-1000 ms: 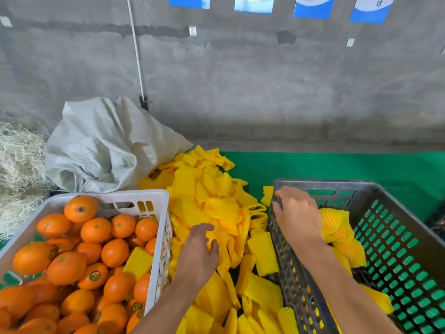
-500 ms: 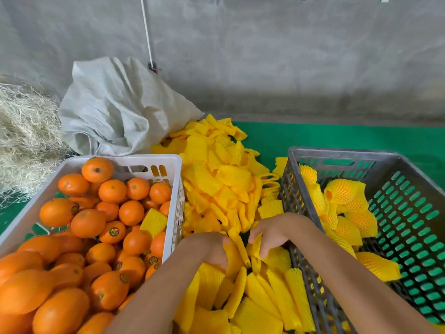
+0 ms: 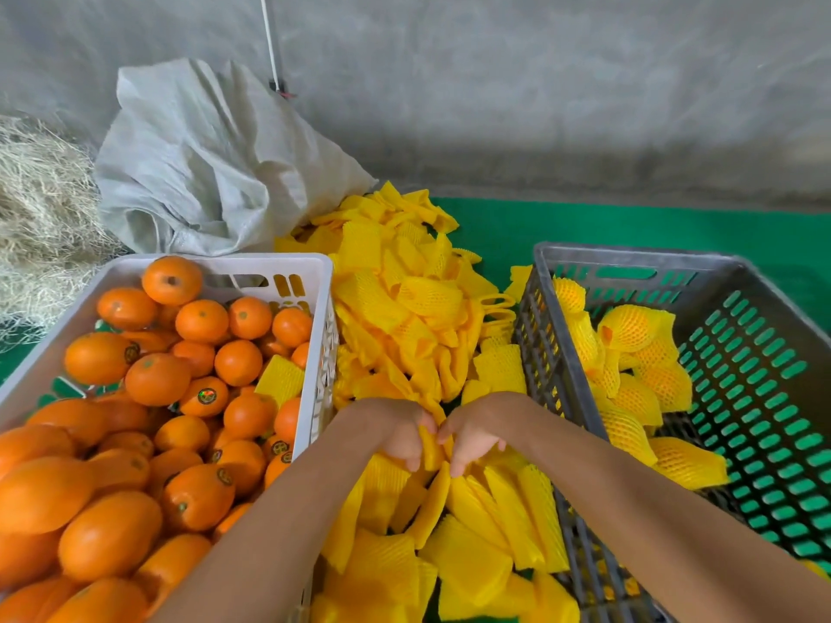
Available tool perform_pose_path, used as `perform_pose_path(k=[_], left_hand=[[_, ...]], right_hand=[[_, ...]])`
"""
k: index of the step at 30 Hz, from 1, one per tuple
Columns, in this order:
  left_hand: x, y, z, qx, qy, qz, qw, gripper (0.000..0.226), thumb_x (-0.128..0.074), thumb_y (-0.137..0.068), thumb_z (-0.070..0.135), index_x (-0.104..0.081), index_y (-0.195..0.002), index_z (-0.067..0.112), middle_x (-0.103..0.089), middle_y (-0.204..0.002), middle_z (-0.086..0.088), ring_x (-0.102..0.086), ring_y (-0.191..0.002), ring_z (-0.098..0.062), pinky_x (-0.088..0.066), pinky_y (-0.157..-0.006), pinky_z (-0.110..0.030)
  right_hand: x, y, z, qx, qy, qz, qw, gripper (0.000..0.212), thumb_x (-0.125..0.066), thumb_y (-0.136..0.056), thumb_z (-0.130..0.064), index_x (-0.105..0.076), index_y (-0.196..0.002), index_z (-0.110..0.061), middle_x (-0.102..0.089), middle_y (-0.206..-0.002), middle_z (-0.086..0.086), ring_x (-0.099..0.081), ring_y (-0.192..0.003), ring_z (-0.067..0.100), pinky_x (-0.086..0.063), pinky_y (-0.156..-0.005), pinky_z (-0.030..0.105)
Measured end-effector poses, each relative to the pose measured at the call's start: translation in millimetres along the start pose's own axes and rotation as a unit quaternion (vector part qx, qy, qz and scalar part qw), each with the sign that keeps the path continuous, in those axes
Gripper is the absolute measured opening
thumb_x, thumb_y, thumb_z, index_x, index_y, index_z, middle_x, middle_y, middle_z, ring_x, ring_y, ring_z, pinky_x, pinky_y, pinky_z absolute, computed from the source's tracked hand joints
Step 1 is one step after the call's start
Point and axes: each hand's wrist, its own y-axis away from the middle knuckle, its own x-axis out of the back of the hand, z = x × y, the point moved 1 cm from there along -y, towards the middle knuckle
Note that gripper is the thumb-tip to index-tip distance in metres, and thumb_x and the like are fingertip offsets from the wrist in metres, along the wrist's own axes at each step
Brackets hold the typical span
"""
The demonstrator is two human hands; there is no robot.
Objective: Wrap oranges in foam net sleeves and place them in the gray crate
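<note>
A white crate (image 3: 314, 281) on the left is full of bare oranges (image 3: 157, 375). Between the crates lies a big heap of yellow foam net sleeves (image 3: 395, 308). The gray crate (image 3: 629, 258) on the right holds several oranges wrapped in sleeves (image 3: 629, 326). My left hand (image 3: 400, 436) and my right hand (image 3: 472, 436) meet low in the heap, both pinching the same yellow foam net sleeve (image 3: 431, 447) between them. The fingertips are partly hidden by the sleeve.
A crumpled grey-white sack (image 3: 216, 159) leans on the concrete wall behind the heap. Dry straw (image 3: 40, 209) is piled at the far left. Green matting (image 3: 629, 222) covers the floor under and behind the crates. One sleeve (image 3: 281, 379) lies among the oranges.
My right hand left the gray crate and came down into the heap beside my left hand. Both hands closed on one sleeve. The view tilted downward.
</note>
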Motion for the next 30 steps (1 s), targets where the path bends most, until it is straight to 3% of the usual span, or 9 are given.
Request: perform_pose_path(k=[3,6,10,15,17,20,23,27,30], left_hand=[[1.4,0.6,-2.3,-0.003,0.023,0.044,0.999,0.063,-0.067,-0.093,0.017,-0.046,-0.151,0.032,-0.050,-0.151,-0.005,-0.054,-0.131,-0.028,-0.051,-0.098,-0.036],[9.9,6.3,-3.4,-0.012,0.044,0.166,0.985,0.055,-0.065,-0.095,0.018,-0.048,-0.147,0.020,-0.052,-0.143,-0.010,-0.054,-0.129,-0.031,-0.050,-0.100,-0.041],[20.5,12.3,8.1,-0.112,0.167,0.330,0.922,0.067,-0.078,-0.089,0.040,-0.045,-0.145,0.022,-0.052,-0.132,-0.001,-0.059,-0.115,-0.023,-0.054,-0.093,-0.040],[30.1,17.6,12.3,-0.177,0.363,0.430,0.808,0.055,-0.053,-0.105,0.037,-0.040,-0.154,0.017,-0.063,-0.137,-0.003,-0.064,-0.120,-0.018,-0.058,-0.096,-0.040],[31.9,19.8,11.2,-0.178,0.399,0.416,0.798,0.054,-0.052,-0.106,0.030,-0.038,-0.157,0.016,-0.062,-0.142,-0.003,-0.060,-0.129,-0.018,-0.055,-0.103,-0.041],[30.8,20.4,13.8,-0.194,0.431,0.377,0.797,0.060,-0.054,-0.106,0.009,-0.030,-0.160,0.014,-0.052,-0.153,-0.005,-0.052,-0.138,-0.019,-0.045,-0.115,-0.040],[34.7,22.4,12.9,-0.199,0.498,0.361,0.763,0.061,-0.047,-0.105,-0.003,-0.026,-0.160,0.012,-0.053,-0.151,-0.009,-0.053,-0.138,-0.023,-0.043,-0.116,-0.039],[34.6,23.8,12.2,-0.219,0.530,0.373,0.730,0.047,-0.047,-0.106,-0.001,-0.042,-0.148,0.021,-0.070,-0.125,-0.001,-0.068,-0.106,0.000,-0.053,-0.090,-0.015],[37.3,20.0,6.9,-0.197,0.538,0.431,0.697,0.028,-0.059,-0.103,0.006,-0.065,-0.123,0.025,-0.074,-0.105,0.014,-0.069,-0.092,0.008,-0.056,-0.083,-0.014]], right_hand=[[-1.6,-4.0,-1.3,0.005,-0.113,0.017,0.993,0.062,-0.067,-0.097,-0.027,-0.044,-0.152,-0.012,-0.066,-0.131,0.015,-0.071,-0.096,0.026,-0.059,-0.094,0.041],[12.2,5.9,5.2,0.027,-0.222,0.182,0.958,0.034,-0.062,-0.096,-0.024,-0.067,-0.122,-0.003,-0.075,-0.097,0.018,-0.071,-0.077,0.025,-0.056,-0.069,0.029],[30.7,26.8,23.7,0.058,-0.378,0.420,0.823,0.018,-0.067,-0.094,-0.036,-0.068,-0.105,-0.023,-0.068,-0.097,0.002,-0.066,-0.089,0.022,-0.054,-0.076,0.038],[33.3,28.7,25.4,0.173,-0.568,0.417,0.689,0.046,-0.075,-0.091,-0.041,-0.059,-0.133,-0.030,-0.073,-0.106,-0.008,-0.072,-0.096,0.012,-0.059,-0.093,0.044],[32.9,25.2,21.8,0.159,-0.551,0.449,0.685,0.049,-0.074,-0.092,-0.040,-0.057,-0.136,-0.029,-0.072,-0.106,-0.010,-0.071,-0.095,0.011,-0.059,-0.092,0.042],[33.6,21.0,16.7,0.074,-0.401,0.559,0.722,0.049,-0.066,-0.096,-0.040,-0.053,-0.141,-0.025,-0.066,-0.108,-0.010,-0.063,-0.095,0.009,-0.053,-0.082,0.026],[36.4,19.7,11.5,0.086,-0.365,0.580,0.723,0.055,-0.062,-0.097,-0.047,-0.051,-0.146,-0.024,-0.061,-0.111,-0.007,-0.061,-0.098,0.011,-0.053,-0.085,0.030],[36.6,19.2,11.6,0.068,-0.329,0.599,0.727,0.055,-0.058,-0.099,-0.053,-0.056,-0.143,-0.020,-0.054,-0.111,-0.004,-0.056,-0.093,0.009,-0.043,-0.074,0.017],[36.1,18.8,9.2,0.082,-0.303,0.592,0.742,0.051,-0.049,-0.105,-0.043,-0.053,-0.147,-0.014,-0.054,-0.121,0.002,-0.055,-0.103,0.013,-0.040,-0.084,0.018]])
